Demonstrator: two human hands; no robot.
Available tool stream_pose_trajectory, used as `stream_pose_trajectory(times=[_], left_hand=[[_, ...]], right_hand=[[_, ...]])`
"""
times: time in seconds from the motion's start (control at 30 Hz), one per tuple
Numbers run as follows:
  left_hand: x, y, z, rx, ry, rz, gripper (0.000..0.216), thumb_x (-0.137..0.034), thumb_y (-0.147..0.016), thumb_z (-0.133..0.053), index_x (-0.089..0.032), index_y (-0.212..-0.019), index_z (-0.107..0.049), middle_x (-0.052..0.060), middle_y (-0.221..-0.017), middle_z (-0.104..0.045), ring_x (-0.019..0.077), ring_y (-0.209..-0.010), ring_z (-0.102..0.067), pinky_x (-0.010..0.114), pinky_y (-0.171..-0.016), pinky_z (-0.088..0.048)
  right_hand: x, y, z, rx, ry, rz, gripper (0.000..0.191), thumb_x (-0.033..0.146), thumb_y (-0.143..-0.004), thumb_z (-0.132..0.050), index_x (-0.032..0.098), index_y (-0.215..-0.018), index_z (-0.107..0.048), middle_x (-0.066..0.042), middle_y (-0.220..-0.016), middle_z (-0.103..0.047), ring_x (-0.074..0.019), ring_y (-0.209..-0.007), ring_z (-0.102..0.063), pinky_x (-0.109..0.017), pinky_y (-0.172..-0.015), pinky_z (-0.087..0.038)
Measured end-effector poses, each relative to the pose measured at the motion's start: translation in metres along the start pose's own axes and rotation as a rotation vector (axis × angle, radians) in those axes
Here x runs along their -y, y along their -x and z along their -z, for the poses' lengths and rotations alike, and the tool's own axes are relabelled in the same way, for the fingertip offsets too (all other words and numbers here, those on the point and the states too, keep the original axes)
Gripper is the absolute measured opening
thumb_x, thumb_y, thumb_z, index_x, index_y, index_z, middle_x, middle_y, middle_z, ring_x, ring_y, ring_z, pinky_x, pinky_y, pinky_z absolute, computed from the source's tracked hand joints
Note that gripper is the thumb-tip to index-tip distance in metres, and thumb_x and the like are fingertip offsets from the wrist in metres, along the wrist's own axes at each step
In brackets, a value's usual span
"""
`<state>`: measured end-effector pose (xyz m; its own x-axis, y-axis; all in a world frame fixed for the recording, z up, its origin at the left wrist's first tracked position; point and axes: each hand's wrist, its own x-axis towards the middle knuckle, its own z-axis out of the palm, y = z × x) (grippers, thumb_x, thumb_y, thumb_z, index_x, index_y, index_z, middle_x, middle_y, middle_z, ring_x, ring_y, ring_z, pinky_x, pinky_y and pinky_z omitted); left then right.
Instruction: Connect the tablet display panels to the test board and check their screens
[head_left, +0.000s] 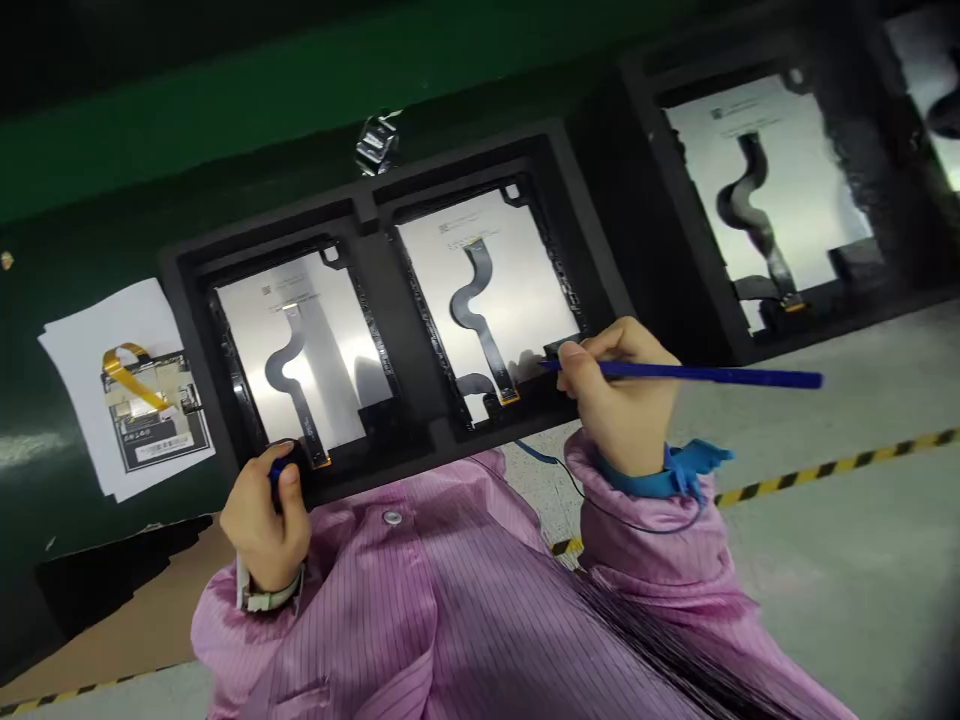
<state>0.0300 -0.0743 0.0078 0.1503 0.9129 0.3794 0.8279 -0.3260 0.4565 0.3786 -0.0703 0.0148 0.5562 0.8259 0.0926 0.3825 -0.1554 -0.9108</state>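
The right hand (619,400) is pinching a blue stick (697,375), its tip lying at the near right corner of the black tray (375,215). The left hand (262,520) is curling around something small and blue, possibly a pen, at the tray's near left corner.

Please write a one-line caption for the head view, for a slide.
Right hand holds a blue stick over a black tray of two panels; left hand grips the tray's near edge.
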Motion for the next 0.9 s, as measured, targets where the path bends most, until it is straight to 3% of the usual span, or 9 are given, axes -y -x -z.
stream_pose_trajectory(times=[0.13, 0.3, 0.47, 0.6, 0.67, 0.73, 0.8, 0.87, 0.9], left_hand=[[-0.002, -0.003, 0.006, -0.058, 0.046, 0.088, 0.021, -0.029, -0.103, -0.056, -0.017, -0.105, -0.072, 0.007, -0.094, -0.076, 0.0174, -0.074, -0.068, 0.028, -0.065, -0.047], [-0.009, -0.014, 0.014, -0.020, 0.090, 0.025, 0.014, -0.025, -0.100, -0.059, -0.018, -0.092, -0.067, 0.002, -0.076, -0.067, 0.0157, -0.067, -0.062, 0.028, -0.063, -0.045], [-0.021, -0.041, 0.023, 0.126, 0.070, -0.236, 0.026, -0.022, -0.097, -0.066, -0.021, -0.076, -0.052, -0.003, -0.064, -0.053, 0.0118, -0.057, -0.051, 0.026, -0.055, -0.038], [-0.039, -0.081, 0.020, 0.351, -0.014, -0.506, 0.020, -0.028, -0.105, -0.056, -0.020, -0.087, -0.059, 0.000, -0.066, -0.059, 0.0149, -0.058, -0.056, 0.028, -0.055, -0.042], [-0.045, -0.101, 0.008, 0.417, -0.060, -0.651, 0.024, -0.027, -0.108, -0.046, -0.016, -0.108, -0.067, 0.005, -0.078, -0.069, 0.0190, -0.069, -0.064, 0.031, -0.065, -0.050], [-0.047, -0.119, -0.010, 0.508, -0.096, -0.769, 0.033, -0.025, -0.109, -0.041, -0.014, -0.126, -0.066, 0.012, -0.105, -0.076, 0.0246, -0.098, -0.071, 0.039, -0.087, -0.055], [-0.044, -0.131, -0.028, 0.672, -0.097, -0.857, 0.036, -0.025, -0.109, -0.040, -0.014, -0.133, -0.065, 0.015, -0.131, -0.071, 0.0279, -0.128, -0.064, 0.049, -0.111, -0.047], [-0.038, -0.140, -0.041, 0.787, -0.075, -0.917, 0.036, -0.028, -0.108, -0.041, -0.014, -0.129, -0.067, 0.014, -0.131, -0.071, 0.0272, -0.132, -0.061, 0.051, -0.120, -0.040], [-0.034, -0.142, -0.046, 0.810, -0.070, -0.938, 0.036, -0.031, -0.109, -0.041, -0.015, -0.123, -0.070, 0.013, -0.121, -0.074, 0.0261, -0.125, -0.065, 0.051, -0.119, -0.040]], right_hand=[[0.005, 0.003, -0.002, 0.080, 0.087, 0.037, 0.035, 0.026, -0.084, -0.067, 0.024, -0.057, -0.045, 0.005, -0.051, -0.050, -0.0111, -0.048, -0.045, -0.028, -0.051, -0.036], [0.015, -0.001, -0.004, 0.146, 0.134, 0.060, 0.037, 0.026, -0.085, -0.062, 0.024, -0.056, -0.039, 0.005, -0.049, -0.043, -0.0093, -0.047, -0.037, -0.027, -0.049, -0.031], [0.013, 0.000, -0.004, 0.152, 0.118, 0.095, 0.037, 0.022, -0.084, -0.062, 0.024, -0.057, -0.037, 0.006, -0.049, -0.035, -0.0089, -0.046, -0.033, -0.027, -0.049, -0.031], [0.007, 0.006, -0.004, -0.046, -0.062, 0.087, 0.030, 0.024, -0.088, -0.066, 0.024, -0.064, -0.048, 0.005, -0.055, -0.048, -0.0110, -0.048, -0.047, -0.028, -0.050, -0.037], [0.006, 0.011, -0.005, -0.135, -0.140, 0.084, 0.024, 0.027, -0.090, -0.069, 0.024, -0.071, -0.054, 0.005, -0.059, -0.054, -0.0122, -0.050, -0.052, -0.029, -0.050, -0.040], [0.008, 0.017, -0.006, -0.157, -0.197, 0.089, 0.019, 0.030, -0.090, -0.072, 0.023, -0.079, -0.059, 0.004, -0.065, -0.058, -0.0130, -0.053, -0.056, -0.030, -0.051, -0.042], [0.013, 0.024, -0.009, -0.120, -0.237, 0.121, 0.014, 0.031, -0.090, -0.073, 0.024, -0.085, -0.062, 0.002, -0.071, -0.060, -0.0138, -0.058, -0.057, -0.031, -0.054, -0.044], [0.021, 0.031, -0.012, -0.043, -0.268, 0.170, 0.009, 0.029, -0.092, -0.071, 0.025, -0.088, -0.064, 0.001, -0.073, -0.061, -0.0147, -0.061, -0.058, -0.033, -0.056, -0.046], [0.025, 0.034, -0.013, 0.005, -0.286, 0.192, 0.007, 0.027, -0.093, -0.070, 0.026, -0.088, -0.065, 0.001, -0.072, -0.062, -0.0152, -0.063, -0.058, -0.033, -0.057, -0.046]])
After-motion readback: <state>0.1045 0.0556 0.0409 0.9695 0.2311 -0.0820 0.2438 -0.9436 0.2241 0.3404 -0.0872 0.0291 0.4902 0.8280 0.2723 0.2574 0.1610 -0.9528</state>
